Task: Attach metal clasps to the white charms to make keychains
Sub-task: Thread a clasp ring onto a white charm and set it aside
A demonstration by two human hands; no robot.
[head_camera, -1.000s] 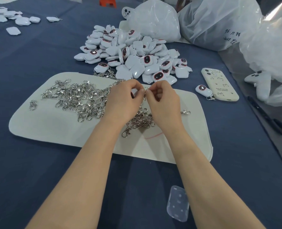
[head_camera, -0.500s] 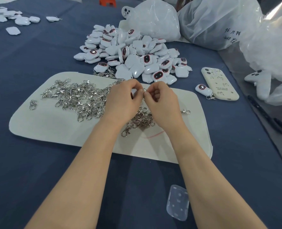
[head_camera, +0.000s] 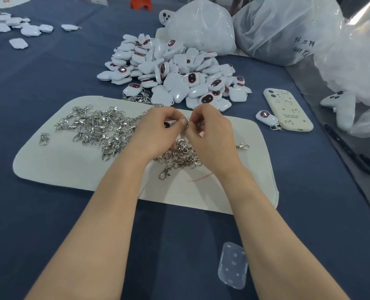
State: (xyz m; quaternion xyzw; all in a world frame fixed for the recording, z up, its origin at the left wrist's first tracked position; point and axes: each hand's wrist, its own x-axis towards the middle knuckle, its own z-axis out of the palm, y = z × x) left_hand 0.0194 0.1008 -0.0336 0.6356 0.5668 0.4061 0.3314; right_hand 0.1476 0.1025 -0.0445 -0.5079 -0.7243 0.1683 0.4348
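Observation:
My left hand (head_camera: 158, 133) grips a white charm (head_camera: 168, 124), mostly hidden in its curled fingers. My right hand (head_camera: 212, 135) pinches a small metal clasp ring (head_camera: 186, 123) right against that charm. Both hands hover over a white mat (head_camera: 75, 169) strewn with silver clasps (head_camera: 99, 131), with more clasps (head_camera: 179, 156) under my wrists. A big heap of white charms (head_camera: 175, 70) lies just beyond the mat. One charm with a clasp on it (head_camera: 266, 119) lies to the right.
A cream phone (head_camera: 288, 109) lies right of the heap. Clear plastic bags (head_camera: 277, 29) stand at the back right. More charms (head_camera: 17, 29) lie at the far left. A clear plastic piece (head_camera: 232, 265) sits on the blue cloth near me. Black pens (head_camera: 348, 152) lie at the right edge.
My fingertips have closed slightly together at the charm and ring; both hands stay in the same spot over the mat.

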